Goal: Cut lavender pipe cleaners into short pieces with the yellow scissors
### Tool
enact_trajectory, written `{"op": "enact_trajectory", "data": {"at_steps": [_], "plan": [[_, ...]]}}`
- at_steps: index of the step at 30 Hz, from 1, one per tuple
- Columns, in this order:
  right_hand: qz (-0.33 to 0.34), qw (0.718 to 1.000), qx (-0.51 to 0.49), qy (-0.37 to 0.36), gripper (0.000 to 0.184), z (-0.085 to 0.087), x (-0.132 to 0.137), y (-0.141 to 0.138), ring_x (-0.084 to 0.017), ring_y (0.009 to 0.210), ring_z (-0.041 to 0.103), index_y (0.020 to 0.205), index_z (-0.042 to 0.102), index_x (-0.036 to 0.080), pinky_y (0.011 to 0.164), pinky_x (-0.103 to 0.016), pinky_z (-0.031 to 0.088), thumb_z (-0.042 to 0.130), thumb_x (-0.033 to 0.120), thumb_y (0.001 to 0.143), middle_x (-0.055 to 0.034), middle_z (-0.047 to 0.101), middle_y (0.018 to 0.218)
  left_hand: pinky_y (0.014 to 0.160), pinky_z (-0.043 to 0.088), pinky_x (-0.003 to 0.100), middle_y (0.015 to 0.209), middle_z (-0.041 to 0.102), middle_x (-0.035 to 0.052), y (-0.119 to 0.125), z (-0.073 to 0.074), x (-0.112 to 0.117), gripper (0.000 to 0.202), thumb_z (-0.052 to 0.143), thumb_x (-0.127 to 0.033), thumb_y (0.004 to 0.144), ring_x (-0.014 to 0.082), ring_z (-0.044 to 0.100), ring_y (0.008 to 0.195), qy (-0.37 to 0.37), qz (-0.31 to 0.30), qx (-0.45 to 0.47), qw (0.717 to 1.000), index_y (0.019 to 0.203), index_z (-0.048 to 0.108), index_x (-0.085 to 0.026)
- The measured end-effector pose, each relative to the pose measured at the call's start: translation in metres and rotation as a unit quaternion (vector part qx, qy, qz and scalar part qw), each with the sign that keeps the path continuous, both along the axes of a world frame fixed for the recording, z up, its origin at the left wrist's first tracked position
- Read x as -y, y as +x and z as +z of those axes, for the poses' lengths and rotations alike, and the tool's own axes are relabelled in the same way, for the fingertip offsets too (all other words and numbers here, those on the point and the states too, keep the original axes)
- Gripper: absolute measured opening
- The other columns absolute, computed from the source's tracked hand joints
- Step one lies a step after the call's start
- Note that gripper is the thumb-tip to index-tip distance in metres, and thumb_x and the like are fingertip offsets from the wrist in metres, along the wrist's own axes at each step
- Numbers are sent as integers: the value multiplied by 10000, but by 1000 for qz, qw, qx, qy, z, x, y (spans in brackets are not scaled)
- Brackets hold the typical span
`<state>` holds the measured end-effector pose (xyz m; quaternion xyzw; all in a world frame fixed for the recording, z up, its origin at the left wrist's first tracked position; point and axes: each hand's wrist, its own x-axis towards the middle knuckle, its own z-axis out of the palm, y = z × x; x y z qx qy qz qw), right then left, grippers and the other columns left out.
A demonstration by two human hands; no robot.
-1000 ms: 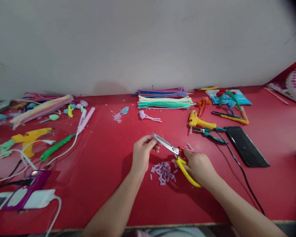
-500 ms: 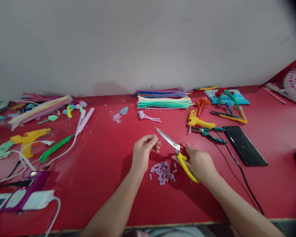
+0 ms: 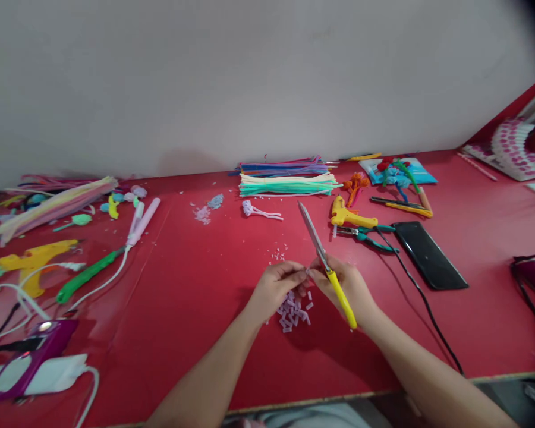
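Observation:
My left hand (image 3: 282, 286) pinches a tiny lilac piece (image 3: 307, 271) at its fingertips. The thumb and finger of my right hand (image 3: 346, 290) meet the same spot, so the two hands touch or nearly touch. Yellow-handled scissors (image 3: 339, 297) rest in my right hand, their blades closed and pointing up and away from me. Under my hands lies a heap of short lilac strips (image 3: 289, 316), partly covered by the left fingers. Small pale clippings (image 3: 278, 255) are scattered just beyond.
Bundled pipe cleaners (image 3: 289, 184) lie along the wall, with a lilac fuzzy piece (image 3: 249, 208) in front. To the right are a yellow glue gun (image 3: 350, 217), pliers (image 3: 370, 238) and a black phone (image 3: 428, 255). A green-handled tool (image 3: 87, 279), a pink iron (image 3: 145, 221) and a purple power strip (image 3: 49, 345) sit left.
My hands have come together over the heap. The scissors have swung more upright and their blades have moved away from the left fingertips. The view has shifted slightly to the right.

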<state>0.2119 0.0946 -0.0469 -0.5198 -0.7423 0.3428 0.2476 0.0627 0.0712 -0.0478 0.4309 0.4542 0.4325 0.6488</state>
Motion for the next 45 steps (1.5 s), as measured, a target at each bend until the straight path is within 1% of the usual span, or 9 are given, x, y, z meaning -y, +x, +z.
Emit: {"op": "enact_trajectory", "data": {"at_steps": [3,8,11,17,20,24,27,34,45], "plan": [[5,1000,-15,-11,207,-2,1,1,-81,497,426,681,473,170,441,-177,283,392,351,742,26,496,557,501,400,215,610,514,6,2,-1,1,179,498,-302,712,88,487,506,8,-17,-16,1000,697,552,-132],[-6,1000,12,20,150,-6,1,2,-72,465,401,667,464,167,429,-173,264,432,310,699,43,455,517,500,392,203,600,499,-15,2,-6,1,144,552,-281,661,79,476,503,27,29,-61,997,698,553,-142],[7,999,32,25,122,-5,1,1,-73,465,405,653,461,169,432,-172,261,439,286,682,41,459,515,484,379,192,588,490,-19,2,-6,1,126,560,-260,650,77,467,503,28,30,-82,996,693,559,-141],[16,996,85,38,166,-3,0,2,-84,448,417,647,433,184,418,-181,229,416,339,704,31,476,508,468,357,183,577,500,-23,0,-7,0,111,564,-257,647,68,447,485,30,45,-115,992,682,562,-151],[0,984,162,78,238,-3,-3,5,-97,439,434,651,423,192,423,-193,216,429,426,689,26,486,503,453,362,195,527,498,-19,-7,-8,-3,132,544,-268,667,82,458,470,16,83,-77,993,713,565,-146],[-10,956,268,115,366,-3,-3,9,-139,468,500,685,429,195,431,-215,198,390,559,670,-2,538,545,450,380,196,578,532,-5,-17,-4,-9,138,564,-239,650,83,482,489,1,207,22,978,745,558,-138],[6,945,305,122,410,-4,0,8,-157,491,529,728,435,195,425,-223,186,342,592,682,-18,566,574,444,374,181,609,543,8,-21,-1,-12,127,576,-214,636,69,481,495,8,258,71,964,720,559,-121],[32,922,366,124,453,-3,3,5,-165,484,543,705,442,182,415,-237,160,266,600,716,-38,573,556,466,377,169,630,556,1,-22,-2,-12,121,572,-189,641,57,491,510,19,283,110,953,747,568,-130],[56,916,381,114,460,-6,4,2,-166,475,544,741,456,181,405,-239,169,241,588,738,-29,575,548,487,374,168,613,543,-7,-20,0,-11,93,560,-182,658,57,491,521,20,295,127,947,740,562,-138]]}}
